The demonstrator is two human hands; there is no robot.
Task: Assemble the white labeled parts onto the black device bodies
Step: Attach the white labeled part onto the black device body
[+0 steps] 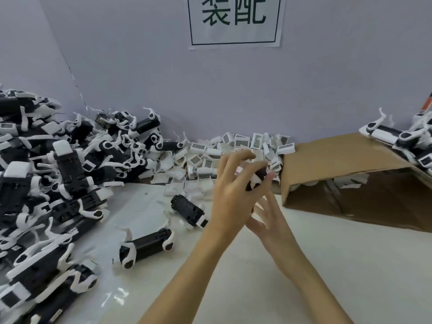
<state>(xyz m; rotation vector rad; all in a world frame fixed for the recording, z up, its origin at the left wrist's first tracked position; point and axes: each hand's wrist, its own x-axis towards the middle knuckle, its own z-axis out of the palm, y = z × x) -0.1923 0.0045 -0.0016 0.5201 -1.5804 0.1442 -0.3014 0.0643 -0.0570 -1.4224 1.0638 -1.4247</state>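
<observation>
My left hand (pixel 231 185) and my right hand (pixel 268 220) meet above the middle of the table. Between them is a black device body (pixel 257 180) with white bits, mostly hidden by fingers and blurred. The left fingers curl over it from the left, and the right thumb presses against its right side. Just behind the hands, against the wall, lies a heap of white labeled parts (pixel 233 146) with barcode stickers. A large pile of black device bodies (pixel 58 171) with white clips fills the left side of the table.
Two loose black bodies (pixel 189 210) (pixel 145 246) lie on the white table (pixel 233 277) left of my arms. A cardboard box (pixel 339 160) lies on its side at the right, with several devices (pixel 397 139) on top. A paper sign (pixel 236 19) hangs on the wall.
</observation>
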